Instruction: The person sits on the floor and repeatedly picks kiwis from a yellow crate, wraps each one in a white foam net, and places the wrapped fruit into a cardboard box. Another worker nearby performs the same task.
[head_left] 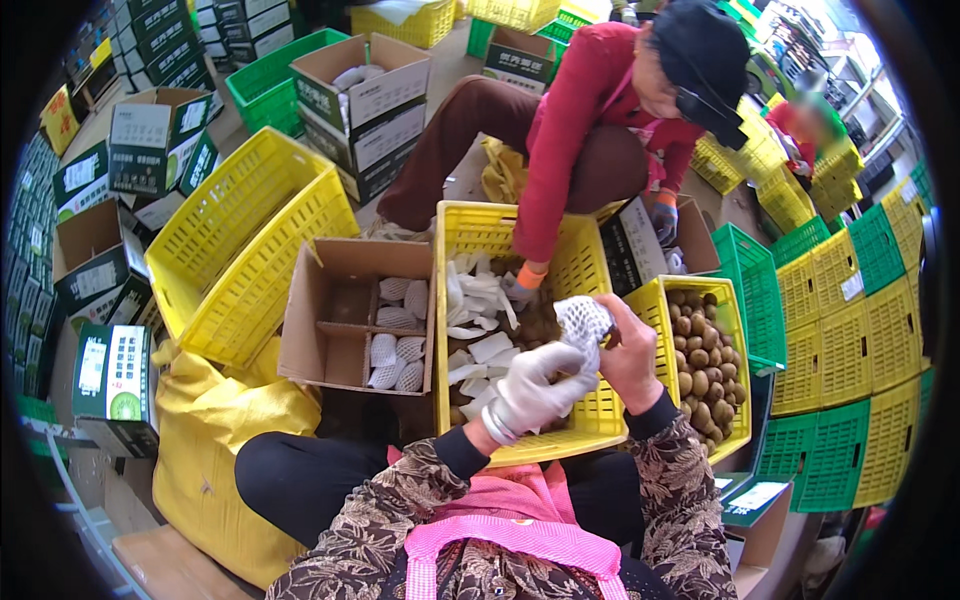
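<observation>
Over a yellow crate (530, 450), my right hand (632, 352), bare, grips a white foam net sleeve (582, 318) from its right side. Whether a fruit sits inside the sleeve cannot be made out. My left hand (538, 392), in a pale glove, is curled just below the sleeve with its fingertips drawn together; what they hold is hidden. Flat white foam sleeves (482, 305) lie in the crate's left part, with brown kiwifruit (540, 325) beside them. A co-worker's gloved hand (524, 286) reaches into the same crate from the far side.
Left of the crate stands an open divided carton (325, 355) with several sleeved fruits (398, 318). On the right is a yellow crate of kiwifruit (708, 375). An empty yellow crate (250, 240) tilts at left above a yellow sack (210, 450). Stacked crates (840, 350) line the right side.
</observation>
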